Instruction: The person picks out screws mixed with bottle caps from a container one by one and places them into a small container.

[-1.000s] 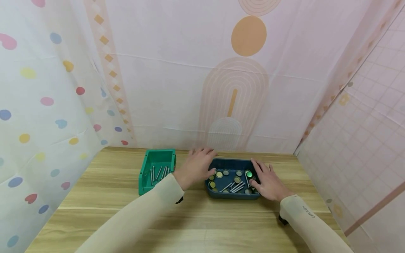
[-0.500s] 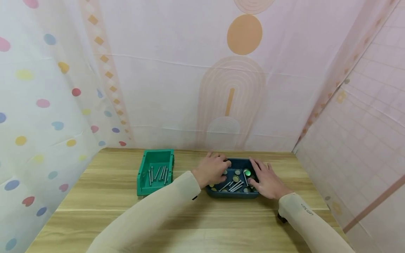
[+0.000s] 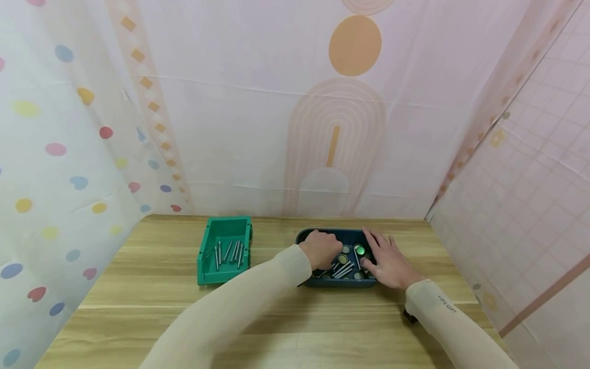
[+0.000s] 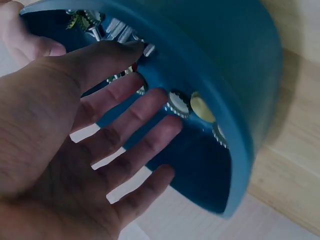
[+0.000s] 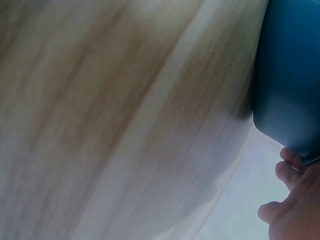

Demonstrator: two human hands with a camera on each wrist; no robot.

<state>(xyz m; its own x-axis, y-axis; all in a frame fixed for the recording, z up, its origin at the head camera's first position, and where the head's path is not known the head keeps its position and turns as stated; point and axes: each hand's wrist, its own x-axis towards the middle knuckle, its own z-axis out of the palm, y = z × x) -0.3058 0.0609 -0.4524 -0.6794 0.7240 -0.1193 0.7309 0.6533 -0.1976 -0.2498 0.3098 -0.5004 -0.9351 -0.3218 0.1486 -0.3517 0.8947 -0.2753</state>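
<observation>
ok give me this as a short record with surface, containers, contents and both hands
surface: light wood-grain table
at left: open green plastic bin, holding slim silver metal fasteners
at right: dark blue rounded rectangular tray, holding round metal bottle caps and similar fasteners
left hand: over the tray, nothing seen in its fingers
right hand: on the tray's right end

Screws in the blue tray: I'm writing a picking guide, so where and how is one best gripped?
Probably pinch a screw across mid-shaft, from above: the clustered screws lie low and roughly parallel, and the walls of the blue tray would hinder a sideways approach. The left hand is over the tray.
</observation>
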